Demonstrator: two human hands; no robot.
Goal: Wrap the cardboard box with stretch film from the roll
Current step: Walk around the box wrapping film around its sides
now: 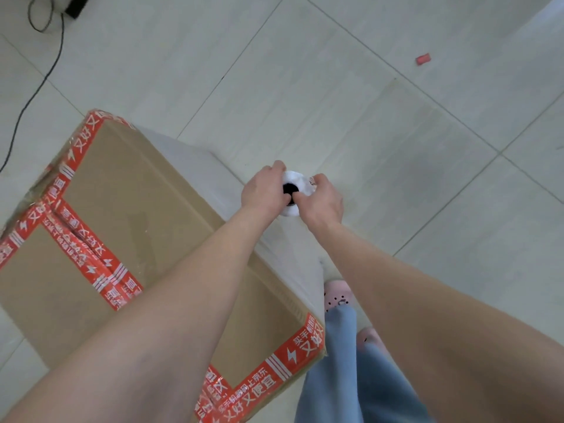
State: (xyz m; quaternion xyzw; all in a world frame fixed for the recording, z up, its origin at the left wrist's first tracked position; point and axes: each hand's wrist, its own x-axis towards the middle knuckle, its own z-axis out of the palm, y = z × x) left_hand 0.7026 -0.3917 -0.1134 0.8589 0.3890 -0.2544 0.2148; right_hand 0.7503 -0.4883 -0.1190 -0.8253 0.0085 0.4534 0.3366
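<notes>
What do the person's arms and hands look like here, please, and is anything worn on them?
Both forearms are bare with no sleeves in view. The left hand and right hand are ungloved, and no rings, watch or bracelet show.

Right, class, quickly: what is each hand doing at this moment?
Left hand: closed on the top end of the stretch film roll.
Right hand: closed on the same roll, opposite side.

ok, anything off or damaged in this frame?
Yes: the red tape along the cardboard box top seam is wrinkled and torn-looking. A small red scrap lies loose on the floor, far from the box.
</notes>
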